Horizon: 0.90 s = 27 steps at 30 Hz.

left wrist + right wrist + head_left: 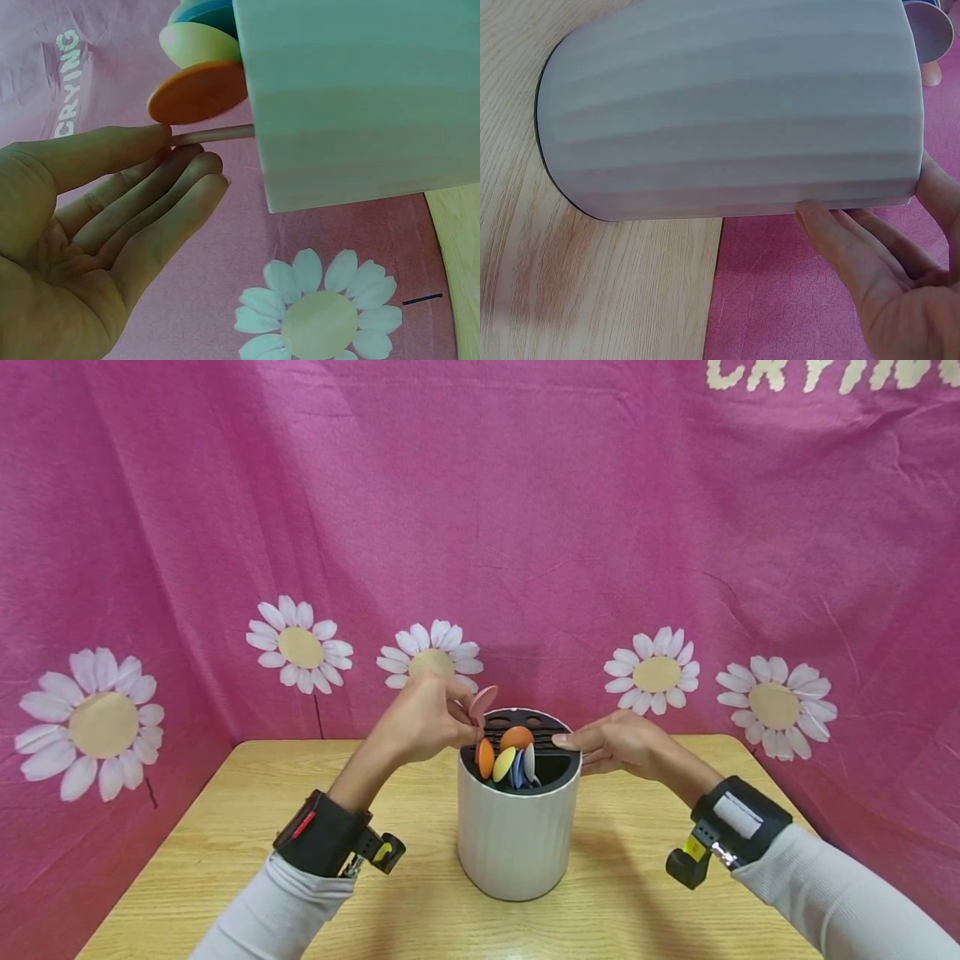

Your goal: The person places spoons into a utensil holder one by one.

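A white ribbed utensil holder (pixel 517 843) with a black slotted insert (pixel 553 768) stands upright on the table. My left hand (pixel 427 718) pinches a pink spoon (pixel 483 700) at the holder's left side, its slim handle (pixel 217 135) running down past the rim. Beside it, an orange spoon (pixel 486 758), a yellow spoon (pixel 504 764), blue ones (pixel 517 771) and a pale grey spoon (pixel 529 762) stick up from the insert. Behind them shows a rounded orange-brown head (pixel 517 737). My right hand (pixel 622 745) grips the holder's right rim, thumb on top, fingers against the outer wall.
The light wooden table (pixel 405 893) runs back to a pink cloth (pixel 525 527) printed with white daisies (pixel 656 674), which hangs behind and at both sides. Black straps with small cameras (pixel 387 853) are on both wrists.
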Each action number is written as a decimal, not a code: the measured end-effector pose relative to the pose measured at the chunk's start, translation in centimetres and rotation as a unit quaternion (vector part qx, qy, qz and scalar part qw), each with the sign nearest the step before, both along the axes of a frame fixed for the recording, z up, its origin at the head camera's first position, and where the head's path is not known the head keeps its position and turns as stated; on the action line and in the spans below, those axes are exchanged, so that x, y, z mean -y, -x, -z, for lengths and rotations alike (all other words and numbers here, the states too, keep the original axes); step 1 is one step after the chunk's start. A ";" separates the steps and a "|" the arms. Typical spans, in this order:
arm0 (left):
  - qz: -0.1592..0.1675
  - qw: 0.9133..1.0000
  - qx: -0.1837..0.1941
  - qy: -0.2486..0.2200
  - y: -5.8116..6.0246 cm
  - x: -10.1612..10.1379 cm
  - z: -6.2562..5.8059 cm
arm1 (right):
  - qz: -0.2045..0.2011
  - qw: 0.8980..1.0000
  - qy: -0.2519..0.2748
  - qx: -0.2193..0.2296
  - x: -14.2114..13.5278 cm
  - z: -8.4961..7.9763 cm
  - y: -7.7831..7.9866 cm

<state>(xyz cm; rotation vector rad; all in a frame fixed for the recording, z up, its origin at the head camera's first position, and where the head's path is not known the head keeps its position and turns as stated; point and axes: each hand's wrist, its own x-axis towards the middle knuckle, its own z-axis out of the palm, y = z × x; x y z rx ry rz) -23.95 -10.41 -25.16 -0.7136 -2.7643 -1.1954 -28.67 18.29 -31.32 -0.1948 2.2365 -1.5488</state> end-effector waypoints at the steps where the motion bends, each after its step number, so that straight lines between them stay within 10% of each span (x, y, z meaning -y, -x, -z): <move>1: 0.001 1.000 0.004 0.005 0.0 0.0 0.1 | 0.001 1.000 -0.002 0.000 0.0 0.0 0.0; 27: -0.032 0.995 -0.029 0.089 -0.1 -0.6 1.5 | 0.002 1.000 0.000 0.000 -0.2 0.1 0.1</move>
